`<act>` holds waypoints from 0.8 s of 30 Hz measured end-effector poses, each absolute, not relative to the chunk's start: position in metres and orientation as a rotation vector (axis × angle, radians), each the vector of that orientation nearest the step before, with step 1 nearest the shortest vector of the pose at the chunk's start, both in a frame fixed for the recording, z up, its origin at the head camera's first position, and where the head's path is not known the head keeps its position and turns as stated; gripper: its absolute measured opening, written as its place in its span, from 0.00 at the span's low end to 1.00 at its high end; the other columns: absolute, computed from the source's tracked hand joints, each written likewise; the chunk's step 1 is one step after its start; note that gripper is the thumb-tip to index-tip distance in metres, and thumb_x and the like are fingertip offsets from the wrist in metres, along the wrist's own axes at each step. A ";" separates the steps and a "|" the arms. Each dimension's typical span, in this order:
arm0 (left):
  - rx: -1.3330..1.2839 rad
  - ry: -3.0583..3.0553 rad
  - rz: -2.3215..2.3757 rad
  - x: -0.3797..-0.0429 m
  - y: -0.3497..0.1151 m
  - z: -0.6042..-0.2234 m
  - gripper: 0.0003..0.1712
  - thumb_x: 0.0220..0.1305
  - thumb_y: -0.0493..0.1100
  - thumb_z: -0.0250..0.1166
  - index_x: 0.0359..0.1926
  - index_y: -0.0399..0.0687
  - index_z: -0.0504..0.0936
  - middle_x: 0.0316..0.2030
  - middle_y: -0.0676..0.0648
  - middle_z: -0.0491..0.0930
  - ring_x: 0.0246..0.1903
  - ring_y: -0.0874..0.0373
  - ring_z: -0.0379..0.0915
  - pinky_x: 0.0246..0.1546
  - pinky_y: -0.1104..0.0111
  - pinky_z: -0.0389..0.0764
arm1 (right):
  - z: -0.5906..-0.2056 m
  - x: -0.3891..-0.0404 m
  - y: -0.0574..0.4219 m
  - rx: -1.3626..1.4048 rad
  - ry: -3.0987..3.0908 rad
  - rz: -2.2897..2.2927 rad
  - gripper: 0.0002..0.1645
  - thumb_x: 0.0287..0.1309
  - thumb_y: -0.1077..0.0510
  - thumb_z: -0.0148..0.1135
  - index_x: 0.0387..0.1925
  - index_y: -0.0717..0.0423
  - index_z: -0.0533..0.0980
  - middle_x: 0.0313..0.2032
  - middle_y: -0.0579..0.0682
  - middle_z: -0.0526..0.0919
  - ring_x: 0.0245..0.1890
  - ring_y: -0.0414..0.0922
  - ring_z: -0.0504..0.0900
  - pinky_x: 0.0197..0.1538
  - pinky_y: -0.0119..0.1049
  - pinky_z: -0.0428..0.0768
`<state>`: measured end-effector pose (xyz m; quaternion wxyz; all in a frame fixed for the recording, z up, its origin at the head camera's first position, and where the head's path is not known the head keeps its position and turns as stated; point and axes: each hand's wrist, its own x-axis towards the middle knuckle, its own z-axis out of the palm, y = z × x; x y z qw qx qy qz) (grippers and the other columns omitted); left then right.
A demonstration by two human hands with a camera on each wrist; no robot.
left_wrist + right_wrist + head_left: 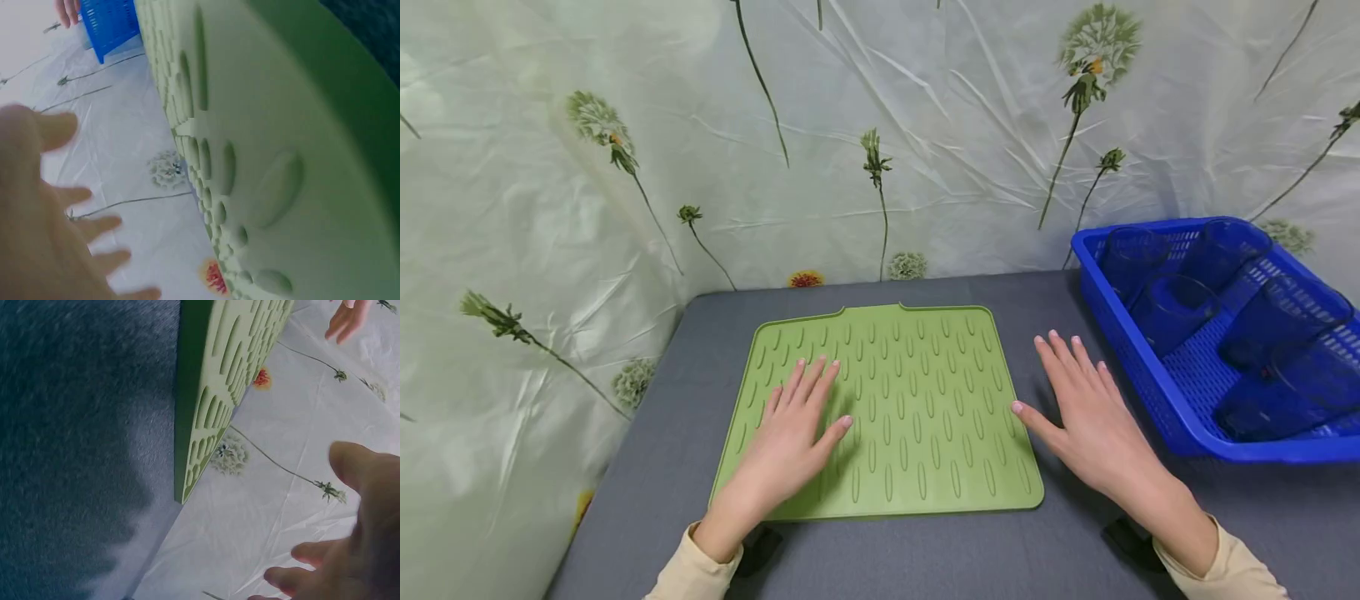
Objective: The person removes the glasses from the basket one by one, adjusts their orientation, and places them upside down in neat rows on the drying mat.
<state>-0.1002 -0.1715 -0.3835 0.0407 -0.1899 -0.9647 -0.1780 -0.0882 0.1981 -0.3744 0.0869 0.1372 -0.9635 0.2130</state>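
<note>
A green mat (917, 400) with raised oval ridges lies flat on the grey tabletop. Over its left part hovers my left hand (786, 446), fingers spread and holding nothing; the left wrist view shows a gap between the fingers and the mat's ridged surface (269, 112). My right hand (1093, 433) is stretched out beside the mat's right edge, its thumb tip overlapping that edge in the head view. Nothing is in its grasp. In the right wrist view the mat's side edge (190, 419) rises from the dark cloth, with the right fingers (312, 553) apart from it.
At the right stands a blue plastic basket (1150, 379) with several clear drinking glasses (1172, 312) in it, close to my right hand. A pale flower-printed sheet (820, 183) hangs behind and to the left of the grey table (887, 558).
</note>
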 end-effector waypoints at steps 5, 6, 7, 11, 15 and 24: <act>-0.702 -2.855 -0.951 -0.100 -0.168 -0.379 0.46 0.65 0.53 0.66 0.77 0.60 0.51 0.76 0.53 0.49 0.74 0.50 0.44 0.69 0.46 0.54 | -0.371 -0.092 0.199 0.440 -2.714 0.694 0.54 0.60 0.40 0.66 0.77 0.54 0.50 0.74 0.58 0.55 0.75 0.54 0.46 0.74 0.54 0.45; -0.711 -2.838 -1.004 -0.100 -0.167 -0.378 0.46 0.64 0.51 0.68 0.77 0.61 0.52 0.76 0.53 0.50 0.73 0.51 0.46 0.69 0.47 0.56 | -0.371 -0.092 0.199 0.451 -2.670 0.702 0.55 0.57 0.42 0.69 0.77 0.54 0.51 0.73 0.57 0.57 0.74 0.55 0.49 0.73 0.55 0.48; -0.720 -2.819 -1.052 -0.100 -0.167 -0.377 0.47 0.63 0.48 0.69 0.76 0.62 0.53 0.75 0.53 0.51 0.73 0.52 0.48 0.68 0.48 0.58 | -0.370 -0.093 0.199 0.464 -2.628 0.708 0.57 0.54 0.44 0.72 0.76 0.54 0.52 0.73 0.57 0.58 0.74 0.55 0.52 0.72 0.55 0.51; -0.742 -2.769 -1.157 -0.099 -0.168 -0.376 0.45 0.61 0.42 0.70 0.74 0.66 0.58 0.73 0.55 0.57 0.71 0.55 0.52 0.68 0.50 0.61 | -0.366 -0.094 0.199 0.488 -2.485 0.772 0.59 0.44 0.52 0.79 0.75 0.52 0.57 0.70 0.56 0.64 0.70 0.57 0.61 0.66 0.59 0.63; -0.772 -2.733 -1.238 -0.099 -0.170 -0.375 0.44 0.59 0.41 0.72 0.72 0.68 0.62 0.69 0.57 0.64 0.68 0.57 0.59 0.66 0.51 0.65 | -0.356 -0.090 0.200 0.442 -2.430 0.946 0.56 0.44 0.58 0.80 0.74 0.45 0.61 0.68 0.50 0.67 0.67 0.53 0.65 0.64 0.49 0.67; -0.959 -2.695 -1.581 -0.097 -0.168 -0.375 0.40 0.58 0.41 0.74 0.68 0.65 0.67 0.63 0.55 0.73 0.63 0.58 0.67 0.58 0.58 0.76 | -0.333 -0.080 0.208 0.398 -2.394 1.437 0.42 0.59 0.66 0.67 0.71 0.42 0.63 0.66 0.44 0.67 0.66 0.41 0.66 0.62 0.23 0.66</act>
